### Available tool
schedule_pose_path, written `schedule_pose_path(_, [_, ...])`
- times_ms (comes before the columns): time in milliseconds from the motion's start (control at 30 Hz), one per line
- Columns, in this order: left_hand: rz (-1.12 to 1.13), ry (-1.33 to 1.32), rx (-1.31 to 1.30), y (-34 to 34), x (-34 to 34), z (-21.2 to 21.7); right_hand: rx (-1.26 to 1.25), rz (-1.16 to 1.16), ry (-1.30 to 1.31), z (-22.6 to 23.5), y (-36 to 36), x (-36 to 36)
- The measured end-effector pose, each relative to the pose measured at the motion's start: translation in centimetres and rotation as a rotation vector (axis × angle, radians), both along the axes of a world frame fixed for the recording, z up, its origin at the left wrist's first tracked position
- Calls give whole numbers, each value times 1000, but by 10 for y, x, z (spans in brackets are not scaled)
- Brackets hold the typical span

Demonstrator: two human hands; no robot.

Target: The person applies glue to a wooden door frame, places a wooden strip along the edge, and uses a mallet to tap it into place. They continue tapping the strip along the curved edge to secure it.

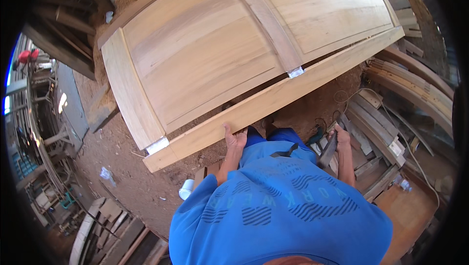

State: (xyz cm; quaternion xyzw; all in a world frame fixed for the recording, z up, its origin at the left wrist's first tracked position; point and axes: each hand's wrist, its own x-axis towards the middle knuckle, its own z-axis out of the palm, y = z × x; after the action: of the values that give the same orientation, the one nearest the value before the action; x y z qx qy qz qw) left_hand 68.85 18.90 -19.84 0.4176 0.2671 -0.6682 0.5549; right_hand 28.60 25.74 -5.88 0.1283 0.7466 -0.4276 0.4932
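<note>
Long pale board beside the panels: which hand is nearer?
Left: the left hand touches the board at its near edge; the right hand is apart from it, holding a dark piece.

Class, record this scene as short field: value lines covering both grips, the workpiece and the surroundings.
Left grip: touching near edge of pale wooden stile
Right grip: holding a flat dark piece, material unclear
Workpiece: panelled wooden door, a gap showing beside the stile
Joints: whitish tenons at two rail ends
Ground: brown earth, white container
To the right: stacked timber
</note>
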Motion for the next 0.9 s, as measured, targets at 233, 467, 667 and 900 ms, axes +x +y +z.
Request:
schedule_pose_path(233, [-27, -73, 44, 0, 3, 5, -125, -388, -91, -91, -22, -39])
schedule_pose_path(467, [-6, -115, 69, 0, 2, 8, -324, 130, -384, -88, -83, -4])
schedule_pose_path(667, [-11, -140, 79, -5, -4, 16, -114, -356, -168, -121, -25, -33])
schedule_pose_path(900, [6, -154, 130, -4, -1, 12, -364, 133, -410, -86, -96, 26])
